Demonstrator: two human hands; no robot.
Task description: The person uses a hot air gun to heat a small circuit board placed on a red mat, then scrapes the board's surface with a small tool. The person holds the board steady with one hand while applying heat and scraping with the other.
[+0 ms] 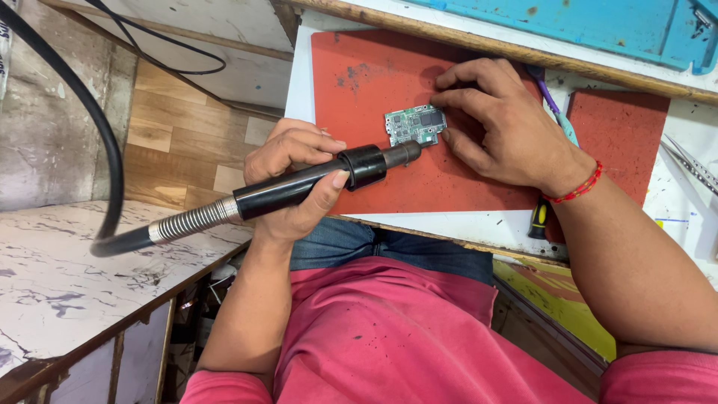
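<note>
Near the red mat's centre: small green circuit board (pixel 415 125), flat, bare components up.
Left hand (pixel 295 176): grip closed round black hot-air handpiece (pixel 314 183); long axis toward board, metal nozzle at board's near edge.
Right hand (pixel 497 123): fingertips pinning board's far side; nearer of the two.
Red mat (pixel 359 75): matte, scorched specks.
Hose (pixel 191 221): ribbed metal collar, black rubber.

Head view, single camera, worn on the person's head. Faces steeply down over chest and lap toward the red mat (pixel 374 172) on the white table (pixel 464 224). Close range: forearms fill the near frame. Far edge reaches the blue tray (pixel 583 22); left side takes in the marbled counter (pixel 52 284) and floor.
</note>
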